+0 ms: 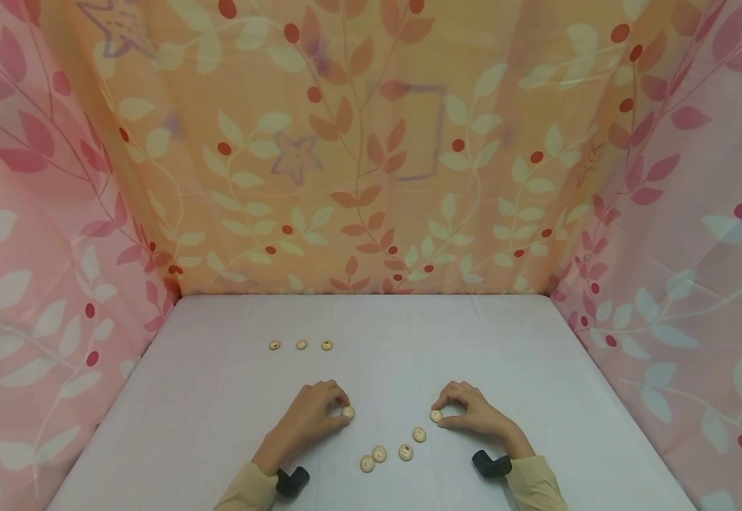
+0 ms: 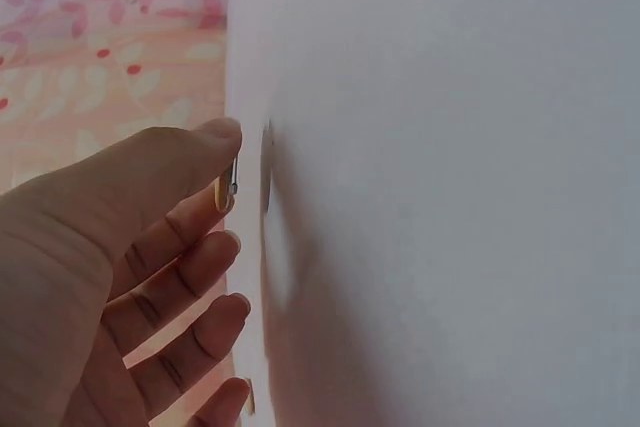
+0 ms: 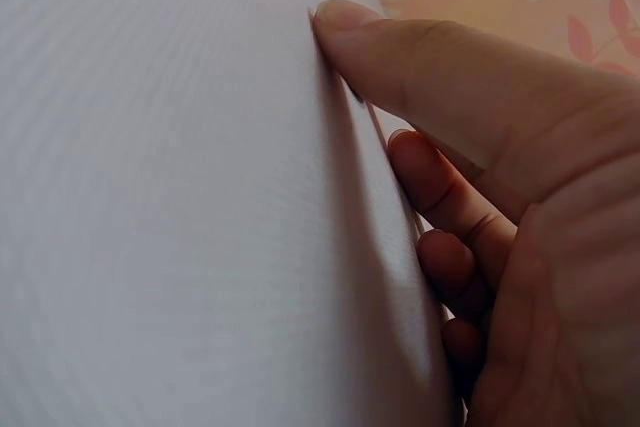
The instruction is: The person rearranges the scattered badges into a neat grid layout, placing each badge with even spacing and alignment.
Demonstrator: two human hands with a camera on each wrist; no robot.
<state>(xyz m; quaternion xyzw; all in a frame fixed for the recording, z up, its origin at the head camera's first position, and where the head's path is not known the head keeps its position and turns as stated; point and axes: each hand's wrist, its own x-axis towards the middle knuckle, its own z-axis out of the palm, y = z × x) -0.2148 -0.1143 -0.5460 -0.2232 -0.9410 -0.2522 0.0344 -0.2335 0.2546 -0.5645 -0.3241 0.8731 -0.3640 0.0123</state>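
My left hand (image 1: 315,409) pinches a small round wooden disc (image 1: 348,411) between thumb and forefinger, just above the table. In the left wrist view this disc (image 2: 222,193) is seen edge-on, with a thin metal piece along one side. To the right, my right hand (image 1: 475,414) has another wooden disc (image 1: 436,416) between thumb and forefinger, low at the tabletop. Its thumb (image 3: 350,22) hides most of that disc in the right wrist view. Several loose discs with small dark markings lie between the hands and nearer me, among them one disc (image 1: 419,434) close to the right hand.
A row of three discs, with a middle disc (image 1: 301,344), lies farther back on the left. The white-covered table (image 1: 473,333) meets a leaf-patterned curtain (image 1: 358,213) at the back, with more curtains on both sides. A dark wrist device (image 1: 491,465) sits at each wrist.
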